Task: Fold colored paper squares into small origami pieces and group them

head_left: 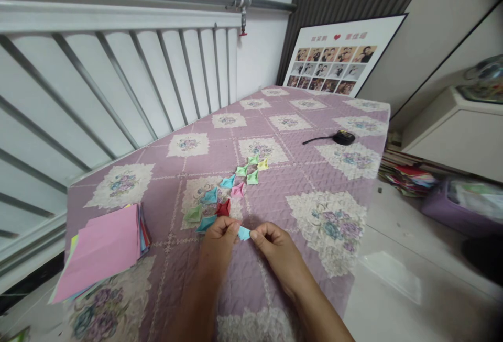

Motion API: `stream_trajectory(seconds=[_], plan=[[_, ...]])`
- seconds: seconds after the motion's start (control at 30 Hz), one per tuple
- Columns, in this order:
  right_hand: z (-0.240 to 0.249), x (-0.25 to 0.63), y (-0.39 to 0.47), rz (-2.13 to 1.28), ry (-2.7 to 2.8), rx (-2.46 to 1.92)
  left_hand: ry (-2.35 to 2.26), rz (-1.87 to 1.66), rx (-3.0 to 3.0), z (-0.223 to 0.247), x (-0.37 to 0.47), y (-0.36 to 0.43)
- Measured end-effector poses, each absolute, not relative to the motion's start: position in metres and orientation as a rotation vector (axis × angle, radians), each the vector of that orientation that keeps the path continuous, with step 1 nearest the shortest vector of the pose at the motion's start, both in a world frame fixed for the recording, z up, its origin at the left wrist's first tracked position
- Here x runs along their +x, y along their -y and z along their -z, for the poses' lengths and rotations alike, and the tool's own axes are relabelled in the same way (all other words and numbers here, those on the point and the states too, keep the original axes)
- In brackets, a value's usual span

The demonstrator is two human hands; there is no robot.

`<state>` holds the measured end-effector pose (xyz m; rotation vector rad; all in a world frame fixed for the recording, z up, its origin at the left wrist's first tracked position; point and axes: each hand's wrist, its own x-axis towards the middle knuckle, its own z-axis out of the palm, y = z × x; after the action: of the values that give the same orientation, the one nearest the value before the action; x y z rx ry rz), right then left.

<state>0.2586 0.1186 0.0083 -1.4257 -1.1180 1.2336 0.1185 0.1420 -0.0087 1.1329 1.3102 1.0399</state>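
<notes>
A small folded light-blue paper (243, 233) is held between both hands above the purple quilted cloth (275, 274). My left hand (220, 237) pinches its left end with thumb and fingers. On its right end, the thumb and index finger of my right hand (275, 245) are closed. Just beyond my left hand lie a red folded paper piece (223, 208) and a blue one (206, 223). Farther off, in two loose rows, are several more folded pieces, among them a pink one (237, 190), a green one (193, 213) and a yellow one (263, 164).
A stack of coloured paper sheets (106, 245), pink on top, lies at the left. A black object with a strap (343, 138) rests at the right. Behind the table stand a white radiator (118, 85) and a photo board (334, 59). A purple bin (451, 206) is on the floor.
</notes>
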Motion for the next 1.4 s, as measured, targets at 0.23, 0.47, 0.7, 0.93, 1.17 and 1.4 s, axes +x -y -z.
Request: stream_trajectory(seconds=[0.23,0.47,0.7,0.93,1.17,1.4], plan=[[-0.011,0.257,-0.117,-1.269,1.111,-1.389,-1.095,-1.110,0.970,0.018,0.120,-0.143],[-0.012,0.257,-0.117,-1.338,1.045,-1.223,-1.155,-1.088,0.919,0.015,0.123,-0.143],[-0.008,0.258,-0.118,-1.319,1.035,-1.258,-1.074,-1.056,0.949,0.009,0.124,-0.141],[-0.003,0.263,-0.118,-1.174,1.153,-1.278,-1.124,-1.032,0.920,0.006,0.126,-0.142],[-0.006,0.263,-0.118,-1.114,1.310,-1.345,-1.097,-1.026,0.934,0.011,0.125,-0.142],[-0.005,0.266,-0.119,-1.062,1.282,-1.405,-1.251,-1.058,1.195,0.004,0.124,-0.140]])
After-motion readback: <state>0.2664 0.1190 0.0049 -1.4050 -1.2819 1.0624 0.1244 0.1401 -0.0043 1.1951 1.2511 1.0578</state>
